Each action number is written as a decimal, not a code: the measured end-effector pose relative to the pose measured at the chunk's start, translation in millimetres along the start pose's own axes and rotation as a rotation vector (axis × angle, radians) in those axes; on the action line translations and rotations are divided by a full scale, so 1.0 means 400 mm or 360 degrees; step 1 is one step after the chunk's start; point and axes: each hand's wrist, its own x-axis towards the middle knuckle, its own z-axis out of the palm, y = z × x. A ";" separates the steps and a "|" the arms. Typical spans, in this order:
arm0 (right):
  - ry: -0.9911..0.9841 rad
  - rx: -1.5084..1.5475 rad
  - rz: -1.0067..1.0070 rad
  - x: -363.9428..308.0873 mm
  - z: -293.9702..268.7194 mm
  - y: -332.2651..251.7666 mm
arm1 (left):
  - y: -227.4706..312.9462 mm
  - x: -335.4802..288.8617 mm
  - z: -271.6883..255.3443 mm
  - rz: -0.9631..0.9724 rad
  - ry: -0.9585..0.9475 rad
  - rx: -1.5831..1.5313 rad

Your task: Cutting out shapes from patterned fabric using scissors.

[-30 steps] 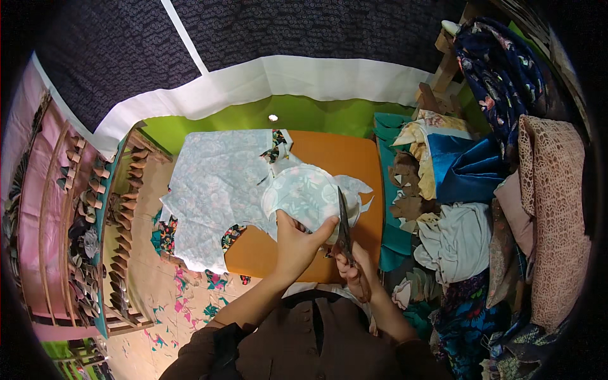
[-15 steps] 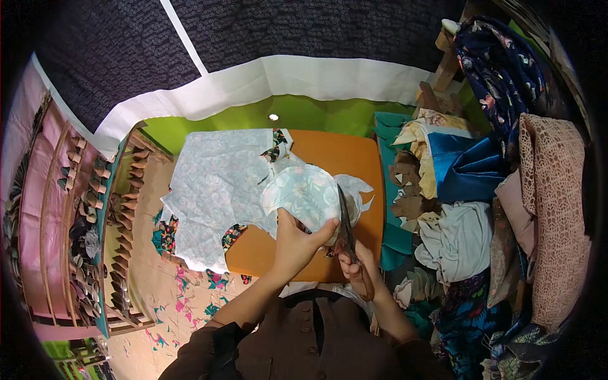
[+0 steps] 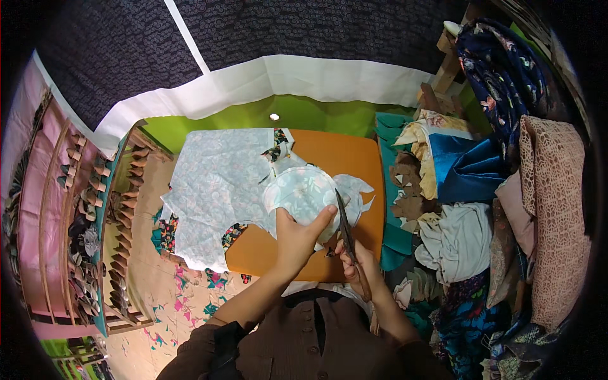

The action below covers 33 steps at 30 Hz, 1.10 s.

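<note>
Our left hand has its fingers closed on the rounded pale floral fabric piece over the orange worktop, while just right, our right hand grips dark scissors, blades nearly closed.

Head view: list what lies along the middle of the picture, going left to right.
Pink rack → pale printed fabric → left hand → scissors → orange board → brown cut pieces → white cloth → pink lace fabric.
</note>
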 end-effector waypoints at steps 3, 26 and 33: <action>0.0058 0.0005 0.0063 0.001 0.013 -0.018 | -0.010 -0.010 0.002 -0.0074 0.0075 0.0062; 0.0059 0.0408 0.0464 0.006 0.013 -0.022 | 0.003 -0.008 -0.022 -0.0051 -0.0074 0.0483; -0.0015 0.0182 0.0057 0.010 0.005 -0.021 | 0.025 -0.014 -0.021 0.0176 -0.0130 0.0529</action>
